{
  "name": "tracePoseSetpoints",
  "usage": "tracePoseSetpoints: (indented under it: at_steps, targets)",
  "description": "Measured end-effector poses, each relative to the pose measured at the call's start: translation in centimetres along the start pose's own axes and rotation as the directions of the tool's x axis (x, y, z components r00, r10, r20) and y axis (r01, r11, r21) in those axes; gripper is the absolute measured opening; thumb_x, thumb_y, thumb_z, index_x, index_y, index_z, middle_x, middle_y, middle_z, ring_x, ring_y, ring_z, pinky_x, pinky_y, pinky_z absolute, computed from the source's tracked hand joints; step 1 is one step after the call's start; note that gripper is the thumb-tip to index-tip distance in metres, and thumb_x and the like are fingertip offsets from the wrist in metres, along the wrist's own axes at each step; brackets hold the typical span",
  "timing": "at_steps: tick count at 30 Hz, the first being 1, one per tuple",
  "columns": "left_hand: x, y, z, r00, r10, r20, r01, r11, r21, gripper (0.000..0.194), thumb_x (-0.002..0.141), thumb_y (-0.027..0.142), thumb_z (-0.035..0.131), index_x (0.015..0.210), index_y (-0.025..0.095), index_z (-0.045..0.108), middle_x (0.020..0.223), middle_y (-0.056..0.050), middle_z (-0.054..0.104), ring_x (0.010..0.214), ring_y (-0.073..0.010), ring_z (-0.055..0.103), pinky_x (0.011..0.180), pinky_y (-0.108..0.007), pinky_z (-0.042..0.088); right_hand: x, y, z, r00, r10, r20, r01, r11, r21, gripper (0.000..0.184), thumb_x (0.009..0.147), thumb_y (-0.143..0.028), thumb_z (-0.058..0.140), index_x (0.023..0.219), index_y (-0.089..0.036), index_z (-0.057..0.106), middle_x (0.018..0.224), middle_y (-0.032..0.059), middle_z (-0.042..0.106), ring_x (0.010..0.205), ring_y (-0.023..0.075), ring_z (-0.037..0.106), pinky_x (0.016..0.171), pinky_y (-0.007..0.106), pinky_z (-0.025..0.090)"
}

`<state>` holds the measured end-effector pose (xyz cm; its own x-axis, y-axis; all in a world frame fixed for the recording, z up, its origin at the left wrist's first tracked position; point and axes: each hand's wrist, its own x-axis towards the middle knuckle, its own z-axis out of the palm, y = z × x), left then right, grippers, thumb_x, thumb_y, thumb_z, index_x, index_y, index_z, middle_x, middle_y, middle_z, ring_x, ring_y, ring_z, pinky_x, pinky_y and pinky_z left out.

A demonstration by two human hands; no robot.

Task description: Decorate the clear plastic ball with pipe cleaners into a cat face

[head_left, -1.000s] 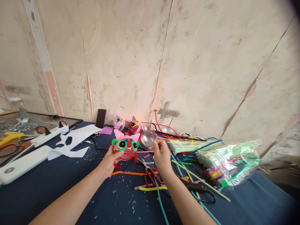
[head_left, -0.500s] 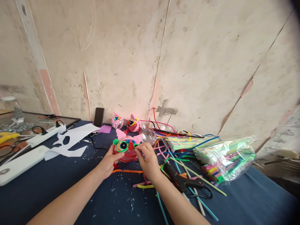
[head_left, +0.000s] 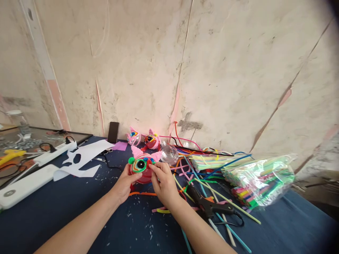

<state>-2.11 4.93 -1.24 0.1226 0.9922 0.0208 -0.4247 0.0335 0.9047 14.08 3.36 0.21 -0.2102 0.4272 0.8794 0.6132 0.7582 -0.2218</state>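
1. Right hand (head_left: 166, 185): moved since the first frame from beside the clear plastic dome (head_left: 169, 154) to the front of the pink-eared, red-bodied figure with a green-rimmed eye (head_left: 141, 176).
2. Left hand (head_left: 122, 185): fingers closed around the figure's left side, thumb low on its front. Whether the figure also touches the blue-clothed bench (head_left: 132, 236) cannot be told.
3. Right fingers: narrow, tips at the red centre piece; whether they pinch anything is hidden.
4. Handling, as judged: brace the body from the left and press lightly with the right fingertips, square to the surface, so that neither the centre piece nor the eye twists. Keep the grip low, away from the soft ears.
5. Surroundings: two similar pink figures (head_left: 134, 138) (head_left: 152, 141) stand behind; a black glue gun (head_left: 210, 208) lies near the right forearm, its hot tip best avoided.
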Motion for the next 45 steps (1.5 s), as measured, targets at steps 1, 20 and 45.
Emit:
tracePoseSetpoints:
  at_steps: [1,20,45]
  targets:
    - [0.0,0.0,0.0,1.000,0.028,0.004,-0.028,1.000,0.010,0.054,0.061,0.020,0.080,0.109,0.022,0.054,0.103,-0.002,0.069,0.096,-0.0198,0.063,0.083,-0.029,0.047,0.0,0.0,0.0,1.000,0.013,0.001,-0.013,1.000,0.018,0.034,0.087,-0.006,0.044,0.116,-0.015,0.057,0.094,0.0111,0.056,0.084,0.0210,0.050,0.072,0.036,0.050]
    - [1.9,0.2,-1.9,0.997,0.018,-0.072,-0.023,0.997,-0.068,0.046,0.061,0.024,0.080,0.102,0.021,0.058,0.100,-0.002,0.069,0.091,-0.0189,0.066,0.078,-0.029,0.052,0.3,2.9,-1.3,0.807,0.576,-0.131,-0.551,0.814,0.184,0.028,0.088,-0.041,0.041,0.068,-0.022,0.043,0.058,-0.0040,0.045,0.053,0.0132,0.043,0.052,0.025,0.036]
    - [2.4,-0.4,-1.7,0.996,0.016,0.082,-0.028,0.989,0.147,0.048,0.065,0.031,0.079,0.106,0.017,0.060,0.109,-0.010,0.069,0.102,-0.0274,0.063,0.091,-0.041,0.047,-1.3,4.0,1.4,0.768,0.600,0.225,-0.632,0.650,0.422,0.034,0.071,-0.032,0.067,0.100,-0.016,0.062,0.094,0.0089,0.071,0.083,0.0217,0.067,0.077,0.036,0.053]
